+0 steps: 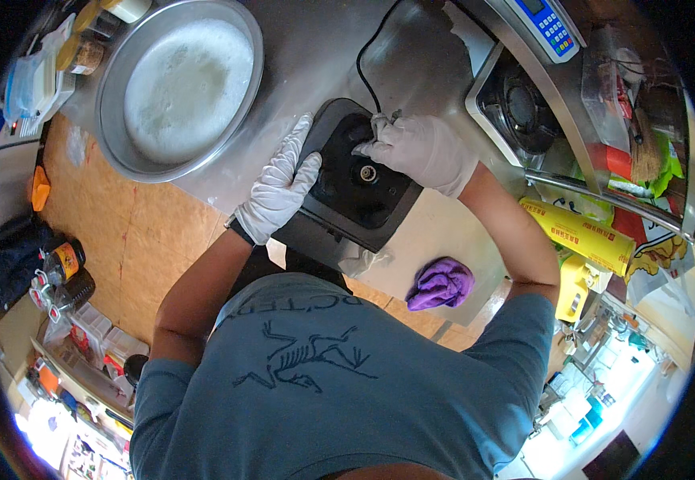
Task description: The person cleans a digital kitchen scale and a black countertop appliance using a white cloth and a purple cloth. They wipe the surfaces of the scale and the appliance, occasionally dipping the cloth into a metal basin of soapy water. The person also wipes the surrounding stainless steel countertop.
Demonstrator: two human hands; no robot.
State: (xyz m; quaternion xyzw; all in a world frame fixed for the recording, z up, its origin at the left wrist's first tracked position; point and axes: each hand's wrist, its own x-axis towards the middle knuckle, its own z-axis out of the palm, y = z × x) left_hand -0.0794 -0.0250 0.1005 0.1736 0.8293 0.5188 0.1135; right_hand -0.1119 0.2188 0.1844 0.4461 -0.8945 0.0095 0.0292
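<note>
A black appliance base point(359, 174) with a round metal coupling point(368, 173) in its recess sits at the edge of the steel worktop, its black power cord point(360, 60) running away at the back. My left hand point(281, 183), in a white glove, lies along the base's left side, thumb over the rim. Over the upper right of the recess is my gloved right hand point(422, 150), its fingers bent and pinched together; whether they hold something small is unclear. A crumpled purple cloth point(441, 283) lies nearer me on the right.
A large metal basin point(104, 120) of foamy water stands left on the worktop point(311, 36). At the right are a portable gas stove point(518, 102), a keypad device point(548, 27) on a raised shelf, a yellow box point(578, 234) and a yellow jug point(572, 288). Jars point(80, 55) stand far left.
</note>
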